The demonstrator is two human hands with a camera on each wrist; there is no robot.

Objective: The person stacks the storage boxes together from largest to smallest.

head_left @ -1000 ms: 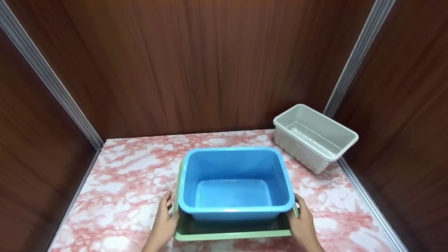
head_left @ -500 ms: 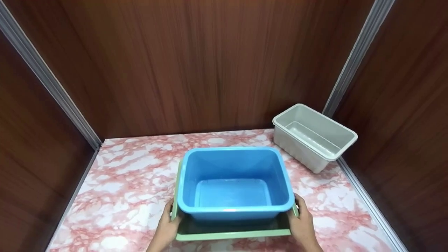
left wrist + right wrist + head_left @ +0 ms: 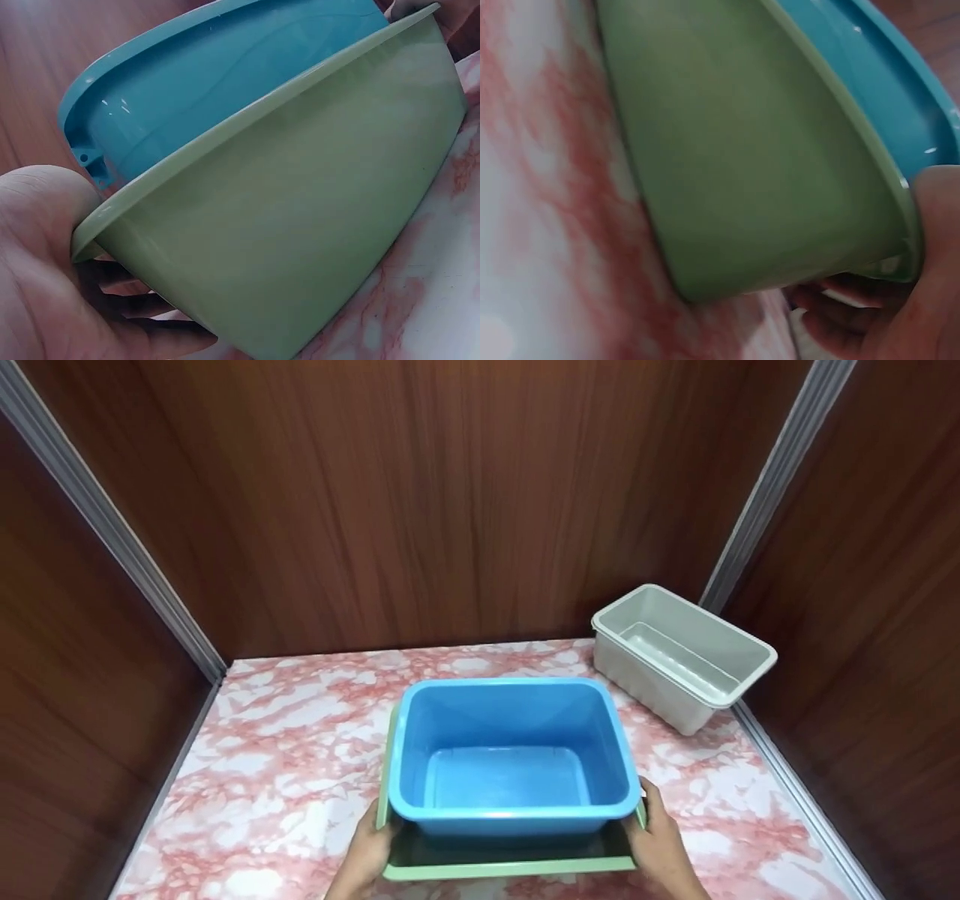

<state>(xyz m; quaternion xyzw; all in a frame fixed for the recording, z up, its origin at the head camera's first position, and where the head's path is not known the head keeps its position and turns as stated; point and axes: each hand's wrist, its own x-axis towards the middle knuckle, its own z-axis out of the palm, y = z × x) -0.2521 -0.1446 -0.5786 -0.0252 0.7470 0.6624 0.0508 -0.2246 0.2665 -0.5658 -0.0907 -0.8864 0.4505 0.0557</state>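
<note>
A light blue rectangular tub (image 3: 517, 776) sits inside a larger green tub (image 3: 510, 871), its rim standing above the green one. The left hand (image 3: 370, 844) grips the green tub's left side near the front corner. In the left wrist view its thumb lies over the green rim, with the fingers under it against the outer wall. On the opposite side, the right hand (image 3: 660, 840) holds the green rim in a like way, fingers beneath the lip in the right wrist view. Nothing lies inside the blue tub.
A grey rectangular tub (image 3: 675, 652) stands at an angle in the back right corner. The table (image 3: 285, 735) has a red and white marbled top. Brown wood-grain panels (image 3: 450, 510) close it in at the back and both sides, with metal strips at the corners.
The left hand has gone from lying open beside the green tub to gripping its rim. The right hand keeps its hold. The whole view has shifted slightly.
</note>
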